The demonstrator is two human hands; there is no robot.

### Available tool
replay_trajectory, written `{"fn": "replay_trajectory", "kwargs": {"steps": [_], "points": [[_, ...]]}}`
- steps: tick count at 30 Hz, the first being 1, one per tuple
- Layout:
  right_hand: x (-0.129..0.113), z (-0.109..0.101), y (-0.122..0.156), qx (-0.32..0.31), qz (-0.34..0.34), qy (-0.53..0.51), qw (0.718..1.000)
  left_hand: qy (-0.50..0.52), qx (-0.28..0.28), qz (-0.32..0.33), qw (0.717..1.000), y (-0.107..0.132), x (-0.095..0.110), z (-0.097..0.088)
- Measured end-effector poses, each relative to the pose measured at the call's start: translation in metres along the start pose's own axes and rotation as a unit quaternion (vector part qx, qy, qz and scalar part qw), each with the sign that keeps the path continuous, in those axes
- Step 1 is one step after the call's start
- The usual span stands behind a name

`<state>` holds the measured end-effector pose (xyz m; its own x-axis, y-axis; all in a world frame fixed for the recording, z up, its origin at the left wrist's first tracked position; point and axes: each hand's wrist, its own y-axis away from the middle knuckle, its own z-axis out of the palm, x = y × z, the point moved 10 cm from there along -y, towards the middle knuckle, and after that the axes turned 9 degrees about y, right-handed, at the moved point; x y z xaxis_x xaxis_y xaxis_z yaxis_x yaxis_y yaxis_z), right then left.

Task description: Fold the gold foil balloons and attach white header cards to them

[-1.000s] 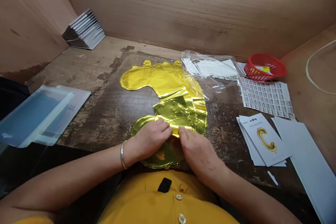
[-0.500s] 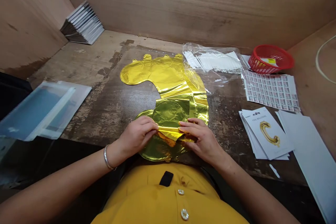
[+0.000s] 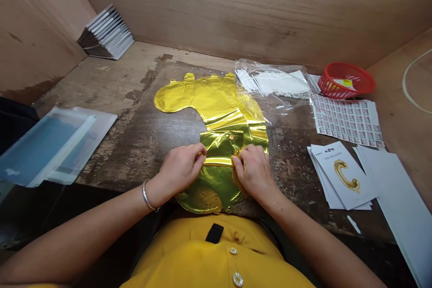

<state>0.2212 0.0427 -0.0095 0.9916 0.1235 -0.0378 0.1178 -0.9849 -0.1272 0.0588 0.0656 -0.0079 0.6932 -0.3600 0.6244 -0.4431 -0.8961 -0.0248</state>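
Note:
A flat gold C-shaped foil balloon lies on the worn dark table in front of me. At least one more gold foil layer shows beneath its right edge. Across the lower half, a strip of foil is folded over into a rectangle. My left hand pinches the left end of that fold between thumb and fingers. At its right end, my right hand grips the foil with curled fingers. The lower curve of foil spreads below both hands, near the table's front edge.
A clear bag of white sticks touches the foil's upper right. Beyond are a red basket, a sticker sheet, printed balloon cards and white sheets. Plastic sleeves lie left; a card stack stands in the back corner.
Both hands have drawn the loose foil flap up and over, so the folded rectangle now lies flatter. My right hand's fingers have curled in from a spread position.

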Motion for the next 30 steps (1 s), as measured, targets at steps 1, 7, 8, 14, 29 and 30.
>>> {"fn": "replay_trajectory", "kwargs": {"steps": [1,7,8,14,29,30], "points": [[-0.001,0.0,-0.001,-0.001,-0.003,0.01,1.0,-0.009,-0.005,0.011,1.0,0.0,0.002,0.001],[-0.001,-0.002,-0.003,0.011,-0.011,0.023,1.0,-0.134,0.016,0.132,0.982,0.0,0.019,-0.005],[-0.001,-0.003,-0.004,0.016,-0.016,0.026,0.999,-0.144,0.011,0.186,0.972,0.002,0.027,-0.003],[0.001,-0.014,-0.004,0.035,0.001,0.036,0.999,-0.139,-0.117,0.315,0.932,0.014,0.035,0.028],[-0.041,-0.03,0.028,0.07,-0.152,-0.012,0.986,-0.151,-0.011,0.372,0.916,0.016,0.067,0.01],[-0.043,-0.034,0.033,0.075,-0.162,-0.021,0.984,-0.146,-0.002,0.366,0.919,0.023,0.078,0.013]]}}
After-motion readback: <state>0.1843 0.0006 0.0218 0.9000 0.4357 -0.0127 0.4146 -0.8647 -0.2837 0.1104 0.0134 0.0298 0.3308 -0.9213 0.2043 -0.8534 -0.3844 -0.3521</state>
